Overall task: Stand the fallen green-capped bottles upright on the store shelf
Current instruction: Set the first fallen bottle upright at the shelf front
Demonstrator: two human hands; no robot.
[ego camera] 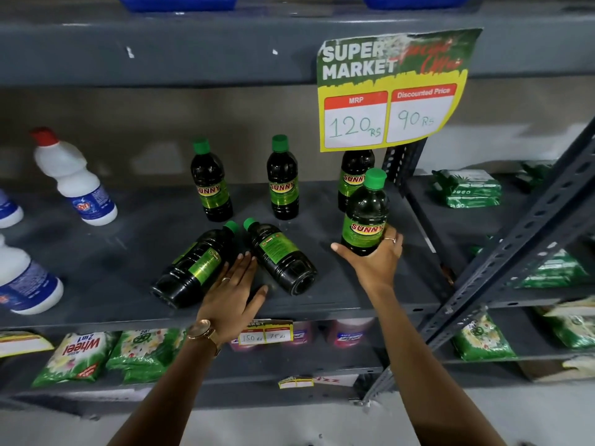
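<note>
Two dark green-capped bottles lie on their sides on the grey shelf (96, 252): the left fallen bottle (190, 268) and the right fallen bottle (280, 255), caps pointing to the back. My left hand (233, 294) rests flat between them, fingers apart, touching the left one. My right hand (373, 259) grips the base of an upright bottle (365, 214) at the shelf's right side. Three more bottles stand at the back: one on the left (211, 185), one in the middle (282, 181), one on the right (352, 175), partly behind the held bottle.
White red-capped bottles (75, 181) stand and lean at the left. A yellow price sign (389, 91) hangs from the shelf above. A slanted metal upright (515, 246) bounds the right side. Green detergent packets (80, 355) fill the lower shelf.
</note>
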